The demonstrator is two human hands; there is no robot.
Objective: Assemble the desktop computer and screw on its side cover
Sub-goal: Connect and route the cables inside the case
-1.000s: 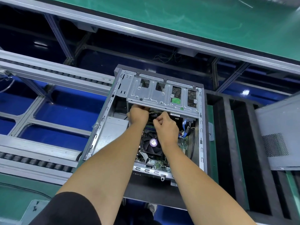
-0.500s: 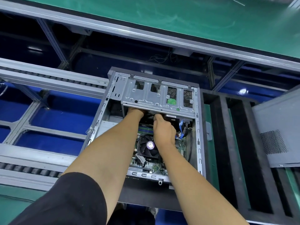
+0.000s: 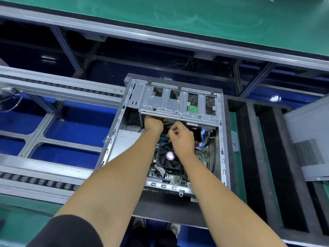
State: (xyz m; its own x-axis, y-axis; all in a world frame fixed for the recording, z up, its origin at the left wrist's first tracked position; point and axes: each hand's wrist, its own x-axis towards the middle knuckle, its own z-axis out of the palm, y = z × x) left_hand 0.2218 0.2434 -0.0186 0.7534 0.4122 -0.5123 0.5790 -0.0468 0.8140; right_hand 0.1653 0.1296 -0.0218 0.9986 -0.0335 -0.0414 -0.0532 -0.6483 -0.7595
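A: Where is the computer case (image 3: 124, 139)?

B: In the middle of the picture. It lies open on a dark tray (image 3: 249, 157). You can see the fan (image 3: 168, 157) and the green board (image 3: 201, 154) inside.

A: Where are the hands?

B: Both reach into the case, just above the fan. The left hand (image 3: 153, 124) goes under the grey metal drive cage (image 3: 178, 106). The cage hides its fingers, so I cannot tell if they hold anything. The right hand (image 3: 181, 137) has its fingers curled tight, pinching something small and dark. I cannot tell what it is.

A: What else is near?

B: Blue cables (image 3: 203, 138) sit just to the right of the right hand. The side cover (image 3: 306, 143) lies at the right edge of the picture, well apart from the case. Grey roller rails (image 3: 53, 90) run on the left. A green table (image 3: 195, 20) fills the top.
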